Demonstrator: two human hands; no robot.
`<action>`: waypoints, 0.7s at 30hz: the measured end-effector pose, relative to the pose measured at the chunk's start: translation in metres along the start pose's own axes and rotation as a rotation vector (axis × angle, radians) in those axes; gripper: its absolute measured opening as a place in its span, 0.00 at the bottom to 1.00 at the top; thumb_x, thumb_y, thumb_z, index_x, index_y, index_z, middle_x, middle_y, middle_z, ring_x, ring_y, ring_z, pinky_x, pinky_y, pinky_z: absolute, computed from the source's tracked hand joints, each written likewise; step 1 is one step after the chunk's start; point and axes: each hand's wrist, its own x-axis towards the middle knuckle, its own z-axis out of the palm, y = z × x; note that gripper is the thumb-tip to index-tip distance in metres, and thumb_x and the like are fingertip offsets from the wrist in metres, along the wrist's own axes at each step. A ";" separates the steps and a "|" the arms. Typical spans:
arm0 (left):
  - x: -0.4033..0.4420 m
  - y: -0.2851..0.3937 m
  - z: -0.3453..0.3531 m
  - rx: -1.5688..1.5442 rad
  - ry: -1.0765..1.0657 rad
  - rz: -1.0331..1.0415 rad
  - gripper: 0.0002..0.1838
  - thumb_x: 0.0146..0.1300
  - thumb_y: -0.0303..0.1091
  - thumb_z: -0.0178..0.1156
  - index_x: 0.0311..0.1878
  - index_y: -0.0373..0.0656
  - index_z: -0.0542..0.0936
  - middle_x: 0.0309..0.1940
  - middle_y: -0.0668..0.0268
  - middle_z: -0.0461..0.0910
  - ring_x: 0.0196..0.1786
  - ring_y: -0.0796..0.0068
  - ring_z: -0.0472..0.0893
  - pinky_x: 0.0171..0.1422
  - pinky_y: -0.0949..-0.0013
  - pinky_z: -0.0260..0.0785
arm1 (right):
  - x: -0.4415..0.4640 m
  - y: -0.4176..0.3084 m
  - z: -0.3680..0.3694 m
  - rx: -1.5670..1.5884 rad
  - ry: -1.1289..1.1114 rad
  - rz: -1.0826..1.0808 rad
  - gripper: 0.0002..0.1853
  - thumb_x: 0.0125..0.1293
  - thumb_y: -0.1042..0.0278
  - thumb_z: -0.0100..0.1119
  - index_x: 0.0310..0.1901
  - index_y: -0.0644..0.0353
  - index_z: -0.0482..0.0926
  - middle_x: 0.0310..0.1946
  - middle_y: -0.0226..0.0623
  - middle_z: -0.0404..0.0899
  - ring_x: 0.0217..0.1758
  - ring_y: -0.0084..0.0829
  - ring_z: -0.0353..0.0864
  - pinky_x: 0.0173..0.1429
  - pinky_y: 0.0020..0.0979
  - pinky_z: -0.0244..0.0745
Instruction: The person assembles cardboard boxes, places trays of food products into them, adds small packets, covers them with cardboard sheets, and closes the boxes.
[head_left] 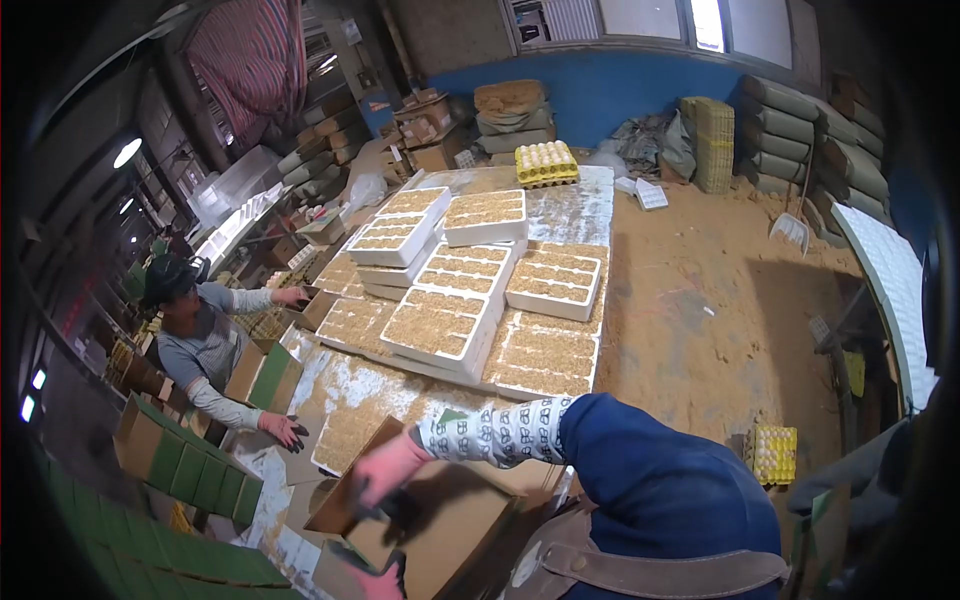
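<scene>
An open cardboard box [440, 540] stands at the table's near edge, just in front of my body. My right hand [385, 474], in a pink glove with dark fingers, reaches over the box's far wall. Its fingers curl down on the inner side of that wall and look slightly blurred. Low in the view, my left hand [378, 578] is at the box's left side, thumb and fingers apart, partly cut off by the frame edge. Beyond the box lies a white foam tray [345, 432] filled with brown grain-like material.
Stacked white foam trays [435, 330] with the same filling cover the table's middle. A yellow egg tray [546, 163] sits at the far end. A co-worker [205, 335] handles boxes across the table. Green-and-brown cartons [190, 465] stand left; another egg tray [775, 455] is on the floor.
</scene>
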 end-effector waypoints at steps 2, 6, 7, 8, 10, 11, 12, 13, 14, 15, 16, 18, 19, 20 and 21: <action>0.007 -0.010 0.009 -0.062 0.055 -0.021 0.28 0.61 0.42 0.54 0.61 0.38 0.63 0.52 0.52 0.71 0.53 0.57 0.73 0.57 0.61 0.66 | -0.026 -0.085 -0.010 -0.252 0.648 0.170 0.25 0.64 0.50 0.47 0.53 0.62 0.70 0.45 0.46 0.76 0.46 0.40 0.77 0.51 0.33 0.71; -0.003 -0.017 0.010 -0.168 0.123 -0.118 0.31 0.61 0.43 0.53 0.63 0.37 0.60 0.56 0.51 0.68 0.56 0.57 0.71 0.60 0.60 0.64 | -0.029 -0.002 0.010 -1.136 0.933 0.373 0.30 0.64 0.51 0.43 0.63 0.61 0.59 0.61 0.49 0.62 0.64 0.48 0.61 0.67 0.45 0.53; -0.008 -0.020 0.010 -0.201 0.156 -0.165 0.31 0.61 0.43 0.53 0.64 0.37 0.59 0.57 0.51 0.68 0.57 0.57 0.71 0.60 0.60 0.64 | -0.043 -0.006 0.032 -1.181 1.019 0.123 0.30 0.65 0.52 0.41 0.64 0.62 0.57 0.64 0.52 0.57 0.68 0.49 0.54 0.71 0.50 0.44; -0.012 -0.023 0.013 -0.260 0.198 -0.243 0.32 0.61 0.43 0.53 0.64 0.37 0.58 0.58 0.50 0.67 0.58 0.57 0.70 0.61 0.60 0.64 | -0.055 0.007 0.060 -1.128 0.903 0.062 0.32 0.63 0.52 0.44 0.65 0.63 0.55 0.66 0.53 0.52 0.70 0.46 0.50 0.72 0.50 0.41; -0.023 -0.027 0.018 -0.361 0.232 -0.369 0.34 0.61 0.43 0.53 0.66 0.36 0.57 0.59 0.50 0.66 0.60 0.56 0.69 0.63 0.60 0.63 | -0.091 0.018 0.089 -0.962 0.804 0.262 0.32 0.61 0.49 0.47 0.59 0.65 0.62 0.63 0.53 0.57 0.67 0.48 0.56 0.71 0.47 0.46; -0.026 -0.024 0.018 -0.451 0.005 -0.264 0.29 0.65 0.46 0.46 0.64 0.37 0.59 0.58 0.53 0.67 0.57 0.60 0.71 0.60 0.61 0.65 | -0.105 0.006 0.079 -0.897 0.885 0.299 0.31 0.60 0.46 0.47 0.57 0.65 0.66 0.62 0.52 0.59 0.65 0.49 0.59 0.69 0.46 0.50; -0.030 -0.019 0.019 -0.547 -0.228 -0.170 0.26 0.70 0.48 0.40 0.62 0.38 0.61 0.57 0.56 0.68 0.55 0.63 0.73 0.57 0.62 0.67 | -0.118 0.012 0.074 -1.026 1.020 0.295 0.30 0.61 0.42 0.46 0.47 0.67 0.72 0.49 0.50 0.73 0.53 0.46 0.72 0.59 0.42 0.64; -0.033 0.001 0.024 -0.476 -0.191 -0.199 0.28 0.68 0.51 0.42 0.61 0.38 0.64 0.53 0.56 0.72 0.52 0.64 0.75 0.54 0.63 0.69 | -0.131 -0.024 0.059 -0.656 0.519 0.833 0.30 0.61 0.40 0.47 0.42 0.67 0.75 0.33 0.46 0.79 0.40 0.42 0.78 0.47 0.43 0.71; -0.039 0.016 0.025 -0.410 -0.165 -0.222 0.29 0.67 0.54 0.43 0.59 0.38 0.66 0.49 0.57 0.75 0.49 0.65 0.77 0.52 0.63 0.70 | -0.139 -0.020 0.062 -0.655 0.405 0.928 0.31 0.61 0.38 0.46 0.38 0.67 0.76 0.23 0.42 0.79 0.31 0.42 0.79 0.42 0.44 0.72; -0.049 0.027 0.018 -0.590 -0.228 -0.250 0.29 0.67 0.54 0.43 0.59 0.38 0.65 0.51 0.57 0.73 0.51 0.64 0.76 0.54 0.64 0.69 | -0.147 -0.023 0.071 -0.707 0.460 0.799 0.32 0.61 0.38 0.46 0.42 0.68 0.75 0.27 0.44 0.79 0.34 0.43 0.79 0.44 0.44 0.72; -0.056 0.042 0.014 -0.781 -0.302 -0.268 0.29 0.67 0.54 0.44 0.60 0.38 0.65 0.53 0.57 0.72 0.52 0.64 0.74 0.55 0.64 0.68 | -0.156 -0.026 0.077 -0.766 0.523 0.678 0.33 0.61 0.38 0.46 0.46 0.69 0.73 0.30 0.46 0.79 0.36 0.44 0.79 0.46 0.43 0.71; -0.051 0.044 0.013 -0.892 -0.352 -0.299 0.29 0.66 0.52 0.45 0.60 0.38 0.64 0.54 0.57 0.70 0.54 0.64 0.73 0.57 0.65 0.67 | -0.169 -0.014 0.090 -0.603 0.509 0.521 0.35 0.59 0.45 0.52 0.56 0.69 0.63 0.44 0.50 0.74 0.47 0.46 0.74 0.54 0.42 0.68; -0.045 0.031 -0.005 -0.800 -0.313 -0.327 0.28 0.66 0.51 0.46 0.59 0.37 0.65 0.54 0.57 0.70 0.53 0.64 0.73 0.57 0.65 0.67 | -0.175 -0.013 0.097 -0.427 0.444 0.525 0.38 0.57 0.50 0.55 0.62 0.69 0.57 0.52 0.53 0.69 0.54 0.46 0.71 0.58 0.41 0.65; -0.039 0.013 -0.030 -0.707 -0.272 -0.354 0.28 0.66 0.50 0.47 0.59 0.37 0.65 0.54 0.57 0.70 0.53 0.64 0.73 0.57 0.65 0.67 | -0.177 -0.005 0.105 -0.377 0.502 0.450 0.38 0.57 0.52 0.56 0.63 0.68 0.57 0.53 0.53 0.68 0.55 0.47 0.70 0.59 0.41 0.65; -0.032 -0.006 -0.054 -0.612 -0.230 -0.376 0.27 0.65 0.49 0.48 0.59 0.36 0.65 0.54 0.56 0.70 0.53 0.65 0.73 0.57 0.66 0.67 | -0.178 0.010 0.115 -0.328 0.560 0.372 0.38 0.56 0.55 0.57 0.63 0.67 0.56 0.54 0.53 0.67 0.56 0.47 0.69 0.59 0.41 0.65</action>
